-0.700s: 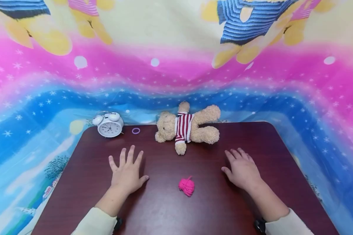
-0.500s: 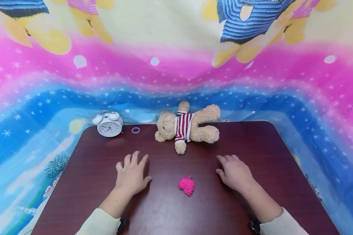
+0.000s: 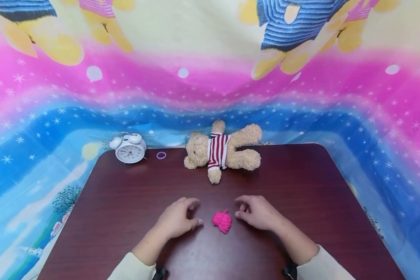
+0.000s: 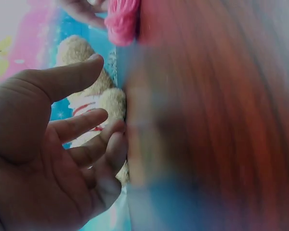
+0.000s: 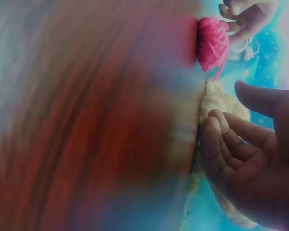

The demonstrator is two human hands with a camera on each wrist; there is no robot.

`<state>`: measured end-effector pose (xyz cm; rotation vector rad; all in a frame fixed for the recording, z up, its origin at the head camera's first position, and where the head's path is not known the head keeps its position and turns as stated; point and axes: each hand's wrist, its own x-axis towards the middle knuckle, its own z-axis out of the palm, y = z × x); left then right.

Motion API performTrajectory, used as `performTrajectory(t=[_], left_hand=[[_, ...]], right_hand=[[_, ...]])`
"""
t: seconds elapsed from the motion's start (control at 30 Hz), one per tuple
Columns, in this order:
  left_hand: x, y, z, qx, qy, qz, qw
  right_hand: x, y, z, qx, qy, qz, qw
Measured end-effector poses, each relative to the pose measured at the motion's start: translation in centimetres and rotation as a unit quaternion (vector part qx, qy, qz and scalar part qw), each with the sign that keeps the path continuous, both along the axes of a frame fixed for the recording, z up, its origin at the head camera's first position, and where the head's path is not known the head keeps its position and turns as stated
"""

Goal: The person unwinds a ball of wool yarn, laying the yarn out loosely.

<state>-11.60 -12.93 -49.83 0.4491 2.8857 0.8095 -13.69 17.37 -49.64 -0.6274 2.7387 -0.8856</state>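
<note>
A small bundle of bright pink yarn (image 3: 222, 222) lies on the dark wooden table between the two hands. Just left of it in the head view is the left hand (image 3: 179, 218), fingers loosely bent and thumb apart, holding nothing. On the other side the right hand (image 3: 257, 212) curves toward the yarn, its fingertips close beside it and nothing between them. In the left wrist view the yarn (image 4: 123, 21) sits past the thumb tip. The right wrist view has the yarn (image 5: 213, 44) beyond the thumb, with a gap between.
At the table's back edge a teddy bear (image 3: 218, 151) in a striped shirt lies on its side. A white alarm clock (image 3: 130, 148) stands at the back left, with a purple ring (image 3: 161, 155) beside it. A printed cloth (image 3: 210, 93) hangs around the table (image 3: 301, 175).
Both hands have moved inward from the sides toward the yarn, and their spread fingers have bent. The yarn, bear, clock and ring have stayed in place.
</note>
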Motion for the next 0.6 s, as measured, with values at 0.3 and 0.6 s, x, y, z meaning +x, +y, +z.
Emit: performTrajectory(t=[0.3,0.6], left_hand=[[0.2,2.2,-0.8,0.097,-0.097,-0.024,0.9903],[-0.3,3.3,-1.4,0.139,-0.112,-0.045,0.9829]], right_hand=[[0.5,-1.6,-0.1,-0.057,-0.127,0.007,0.9903],[0.6,-2.4,0.1,-0.078,-0.136,0.001,0.9876]])
